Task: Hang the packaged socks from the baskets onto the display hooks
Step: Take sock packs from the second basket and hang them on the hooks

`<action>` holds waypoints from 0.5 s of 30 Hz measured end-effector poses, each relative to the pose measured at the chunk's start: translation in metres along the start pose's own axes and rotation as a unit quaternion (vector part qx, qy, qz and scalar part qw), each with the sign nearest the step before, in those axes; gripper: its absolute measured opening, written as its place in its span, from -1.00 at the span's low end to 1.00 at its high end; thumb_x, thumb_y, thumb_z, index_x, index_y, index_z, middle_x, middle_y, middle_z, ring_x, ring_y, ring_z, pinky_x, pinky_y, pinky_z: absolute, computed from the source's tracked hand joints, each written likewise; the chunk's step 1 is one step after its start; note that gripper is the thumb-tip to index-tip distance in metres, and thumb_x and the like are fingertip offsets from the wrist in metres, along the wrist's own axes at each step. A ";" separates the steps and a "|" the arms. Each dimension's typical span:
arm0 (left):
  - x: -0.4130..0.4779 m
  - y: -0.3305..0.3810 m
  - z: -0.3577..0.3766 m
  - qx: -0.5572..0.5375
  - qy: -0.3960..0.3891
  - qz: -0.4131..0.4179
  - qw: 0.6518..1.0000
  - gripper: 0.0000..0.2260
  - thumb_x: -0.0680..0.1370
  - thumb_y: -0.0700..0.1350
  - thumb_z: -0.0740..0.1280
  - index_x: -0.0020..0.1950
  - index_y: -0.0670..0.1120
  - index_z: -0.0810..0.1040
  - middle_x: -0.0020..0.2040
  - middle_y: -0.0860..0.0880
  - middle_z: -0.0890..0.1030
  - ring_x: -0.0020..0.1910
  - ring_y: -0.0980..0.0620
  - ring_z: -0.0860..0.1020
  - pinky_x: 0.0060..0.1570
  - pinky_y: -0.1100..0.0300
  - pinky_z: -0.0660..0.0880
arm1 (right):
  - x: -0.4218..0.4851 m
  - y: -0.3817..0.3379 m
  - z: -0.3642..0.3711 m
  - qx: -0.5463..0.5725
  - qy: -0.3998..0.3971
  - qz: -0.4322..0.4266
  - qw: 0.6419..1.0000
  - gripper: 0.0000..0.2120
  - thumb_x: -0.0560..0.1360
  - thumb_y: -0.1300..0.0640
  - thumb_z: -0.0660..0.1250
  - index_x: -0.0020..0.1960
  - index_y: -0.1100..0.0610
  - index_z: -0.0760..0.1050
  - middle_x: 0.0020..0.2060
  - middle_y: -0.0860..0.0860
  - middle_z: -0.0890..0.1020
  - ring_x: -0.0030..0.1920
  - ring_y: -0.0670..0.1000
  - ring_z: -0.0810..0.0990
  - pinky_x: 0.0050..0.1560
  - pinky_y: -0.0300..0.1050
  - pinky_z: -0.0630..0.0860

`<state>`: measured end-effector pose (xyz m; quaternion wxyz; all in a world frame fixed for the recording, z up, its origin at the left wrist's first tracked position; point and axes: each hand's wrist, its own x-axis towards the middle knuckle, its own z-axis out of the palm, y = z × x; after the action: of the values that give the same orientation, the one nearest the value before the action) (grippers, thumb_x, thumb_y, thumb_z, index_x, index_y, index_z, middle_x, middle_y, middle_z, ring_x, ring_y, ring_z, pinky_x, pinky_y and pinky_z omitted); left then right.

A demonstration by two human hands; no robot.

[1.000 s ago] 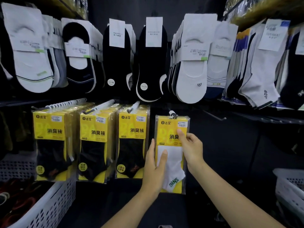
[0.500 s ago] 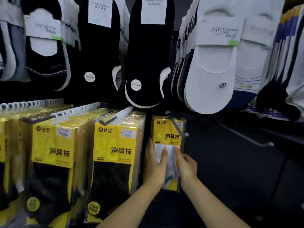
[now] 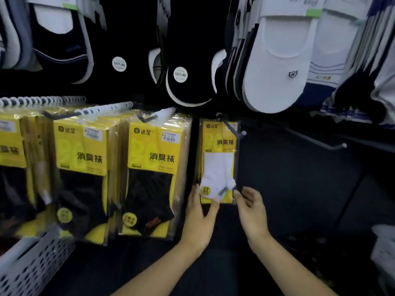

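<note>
At the lower left of the frame the grey perforated basket (image 3: 32, 263) sits under the display, close enough for you to draw stock from it; what it holds is out of view. Above it, three rows of yellow black-sock packs (image 3: 83, 150) hang face-out on their pegs, stacked tight so the labels read from the front.

Your left hand (image 3: 198, 216) is open. Its fingers lie straight along the lower left edge of the white-sock pack (image 3: 219, 161) and the thumb rests on the bottom of the pack's front. That looks like a steadying touch rather than a grip, meant to square the pack with the rows beside it.

The pack hangs low in the centre of the frame, on its own hook (image 3: 232, 129), the only one of its kind there. The rod slants forward past the pack's top, so the pack appears pushed well back toward the wall, leaving room for more in front. This hang seems all but done.

Your right hand (image 3: 250, 208) is open too, fingers loosely curled, one fingertip at the pack's lower right corner, mirroring the left to stop any swing.

Further right, an empty hook (image 3: 316, 139) juts out bare, likely waiting for other stock. A pale basket (image 3: 384, 242) sits blurred at the right edge.
</note>
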<state>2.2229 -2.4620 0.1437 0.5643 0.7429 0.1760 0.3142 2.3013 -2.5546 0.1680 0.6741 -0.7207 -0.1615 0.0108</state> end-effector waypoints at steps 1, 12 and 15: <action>-0.019 -0.002 -0.004 -0.003 -0.008 -0.014 1.000 -0.36 0.55 0.18 0.20 0.55 0.09 0.00 0.53 0.16 0.07 0.48 0.22 0.08 0.46 0.21 0.09 | -0.019 0.005 -0.008 -0.015 -0.017 0.004 1.000 -0.65 0.54 0.08 0.33 0.30 0.10 0.40 0.14 -0.06 0.49 0.10 -0.10 0.49 0.01 -0.36 0.40; -0.274 -0.113 -0.108 0.067 -0.145 -0.226 0.961 -0.55 0.47 0.19 0.27 0.34 0.15 0.38 0.31 0.15 0.45 0.26 0.22 0.44 0.20 0.37 0.37 | -0.237 0.110 -0.049 -0.209 -0.309 0.185 0.909 -0.76 0.53 0.16 0.36 0.18 0.15 0.47 0.15 0.08 0.56 0.05 -0.02 0.57 -0.09 -0.39 0.45; -0.323 -0.143 -0.139 0.121 -0.133 -0.266 0.947 -0.66 0.52 0.01 0.35 0.29 0.09 0.42 0.25 0.05 0.52 0.23 0.15 0.49 0.19 0.30 0.42 | -0.273 0.145 -0.046 -0.284 -0.395 0.180 0.855 -0.64 0.50 0.05 0.39 0.24 0.12 0.44 0.19 0.03 0.56 0.12 -0.04 0.56 0.00 -0.36 0.46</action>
<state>1.9046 -2.5169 -0.0551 0.5516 0.7669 0.3269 0.0274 2.0847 -2.6726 -0.0248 0.3056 -0.8324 -0.2780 0.3693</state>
